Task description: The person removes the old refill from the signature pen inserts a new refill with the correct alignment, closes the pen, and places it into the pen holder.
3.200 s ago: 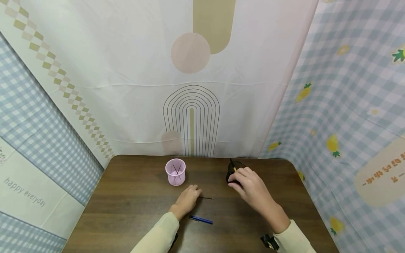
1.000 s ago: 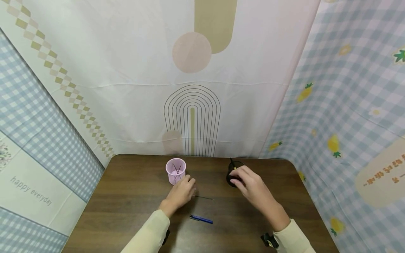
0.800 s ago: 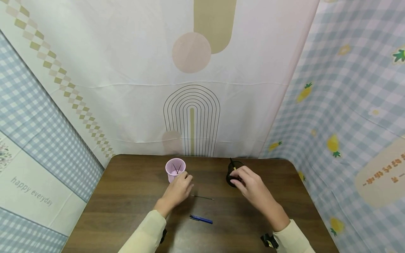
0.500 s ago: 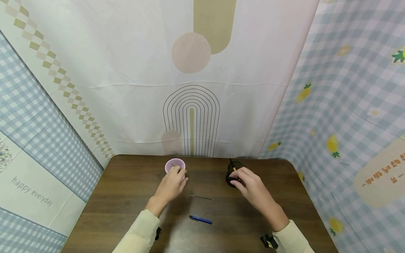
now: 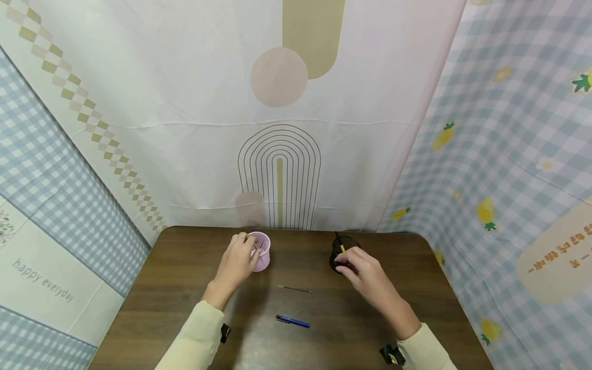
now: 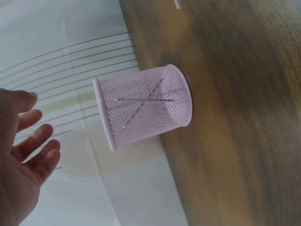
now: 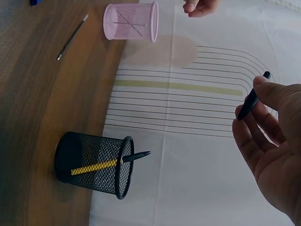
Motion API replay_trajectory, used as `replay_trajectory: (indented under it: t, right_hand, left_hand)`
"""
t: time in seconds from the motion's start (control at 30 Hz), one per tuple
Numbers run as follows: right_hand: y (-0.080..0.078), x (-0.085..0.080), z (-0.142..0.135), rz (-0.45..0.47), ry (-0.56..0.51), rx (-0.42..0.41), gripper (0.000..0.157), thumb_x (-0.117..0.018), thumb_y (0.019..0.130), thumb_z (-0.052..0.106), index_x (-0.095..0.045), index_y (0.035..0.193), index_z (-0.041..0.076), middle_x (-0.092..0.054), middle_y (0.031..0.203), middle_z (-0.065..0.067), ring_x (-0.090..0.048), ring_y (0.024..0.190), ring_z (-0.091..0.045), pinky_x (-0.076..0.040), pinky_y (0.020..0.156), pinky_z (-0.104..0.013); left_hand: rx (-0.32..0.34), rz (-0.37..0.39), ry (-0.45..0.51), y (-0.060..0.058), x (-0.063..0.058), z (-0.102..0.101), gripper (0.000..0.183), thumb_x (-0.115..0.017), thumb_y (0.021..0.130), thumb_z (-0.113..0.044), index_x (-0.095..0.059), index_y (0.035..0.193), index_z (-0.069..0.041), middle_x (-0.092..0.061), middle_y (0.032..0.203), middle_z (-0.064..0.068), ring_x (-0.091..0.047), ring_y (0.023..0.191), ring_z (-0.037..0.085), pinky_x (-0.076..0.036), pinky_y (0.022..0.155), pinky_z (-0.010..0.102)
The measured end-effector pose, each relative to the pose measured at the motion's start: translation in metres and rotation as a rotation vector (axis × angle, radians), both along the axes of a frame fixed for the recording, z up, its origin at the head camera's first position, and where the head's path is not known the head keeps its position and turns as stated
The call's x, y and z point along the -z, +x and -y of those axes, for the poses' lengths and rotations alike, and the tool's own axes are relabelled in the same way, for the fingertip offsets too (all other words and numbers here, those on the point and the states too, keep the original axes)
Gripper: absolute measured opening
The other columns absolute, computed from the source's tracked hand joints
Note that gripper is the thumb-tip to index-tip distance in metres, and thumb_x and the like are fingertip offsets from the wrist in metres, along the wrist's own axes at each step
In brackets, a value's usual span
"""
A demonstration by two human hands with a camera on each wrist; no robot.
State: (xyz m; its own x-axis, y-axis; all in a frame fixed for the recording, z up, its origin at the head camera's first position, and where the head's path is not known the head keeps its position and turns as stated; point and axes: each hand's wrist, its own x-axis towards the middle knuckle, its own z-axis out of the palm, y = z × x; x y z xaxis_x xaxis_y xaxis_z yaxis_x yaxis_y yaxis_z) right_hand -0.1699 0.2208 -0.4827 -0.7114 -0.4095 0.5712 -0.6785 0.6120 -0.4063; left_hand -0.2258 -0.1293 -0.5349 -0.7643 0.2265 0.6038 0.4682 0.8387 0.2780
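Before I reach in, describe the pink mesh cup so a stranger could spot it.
Go to the far side of the brown wooden table. The pink mesh cup stands there, near the left hand. Its colour and the two thin sticks crossed inside set it apart from the black mesh cup.

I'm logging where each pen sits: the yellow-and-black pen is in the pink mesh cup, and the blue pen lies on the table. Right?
One slip: the yellow-and-black pen is in the black mesh cup, not the pink mesh cup; the right wrist view shows it. The blue pen does lie on the table.
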Motion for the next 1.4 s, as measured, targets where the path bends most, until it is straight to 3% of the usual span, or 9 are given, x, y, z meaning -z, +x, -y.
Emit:
replay_trajectory:
  t: [0.3, 0.6, 0.97, 1.17, 1.4]
  right_hand:
    - [0.000, 0.004, -0.001, -0.022, 0.003, -0.015, 0.023, -0.082, 0.084, 0.003, -0.072, 0.102, 0.013, -0.066, 0.101, 0.007, -0.060, 0.083, -0.003, -0.053, 0.069, -0.019]
    - [0.000, 0.003, -0.001, -0.053, 0.010, -0.017, 0.025, -0.083, 0.082, 0.002, -0.072, 0.101, 0.013, -0.066, 0.101, 0.006, -0.061, 0.086, -0.006, -0.053, 0.070, -0.020]
    - [0.000, 0.003, -0.002, -0.034, 0.024, -0.021, 0.023, -0.082, 0.083, 0.003, -0.072, 0.102, 0.014, -0.067, 0.102, 0.006, -0.063, 0.088, -0.007, -0.054, 0.071, -0.022]
    - [0.000, 0.003, -0.003, -0.038, 0.025, -0.017, 0.025, -0.083, 0.082, 0.003, -0.072, 0.101, 0.014, -0.067, 0.102, 0.007, -0.063, 0.089, -0.007, -0.055, 0.072, -0.023]
    - [-0.001, 0.002, -0.003, -0.043, 0.028, -0.019, 0.024, -0.083, 0.083, 0.003, -0.072, 0.101, 0.014, -0.067, 0.102, 0.006, -0.063, 0.089, -0.007, -0.055, 0.072, -0.023]
  left_hand:
    - [-0.036, 0.156, 0.052, -0.012, 0.002, 0.002, 0.025, -0.082, 0.083, -0.010, -0.070, 0.103, 0.000, -0.062, 0.096, 0.013, -0.061, 0.094, 0.033, -0.055, 0.079, 0.048]
    - [-0.043, 0.244, 0.041, -0.029, 0.004, -0.003, 0.028, -0.080, 0.084, -0.011, -0.070, 0.106, 0.002, -0.067, 0.100, 0.017, -0.067, 0.092, 0.037, -0.057, 0.082, 0.051]
    - [-0.095, 0.492, 0.065, -0.047, -0.001, -0.015, 0.023, -0.076, 0.088, -0.011, -0.070, 0.105, 0.003, -0.068, 0.100, 0.019, -0.070, 0.096, 0.040, -0.057, 0.084, 0.052]
    - [-0.130, 0.542, 0.049, -0.055, 0.004, -0.020, 0.011, -0.072, 0.091, -0.011, -0.067, 0.092, -0.001, -0.069, 0.092, 0.017, -0.070, 0.091, 0.038, -0.057, 0.081, 0.051]
    - [-0.183, 0.571, 0.056, -0.061, 0.006, -0.024, 0.009, -0.072, 0.087, -0.009, -0.065, 0.085, -0.003, -0.071, 0.094, 0.019, -0.071, 0.091, 0.040, -0.057, 0.078, 0.051]
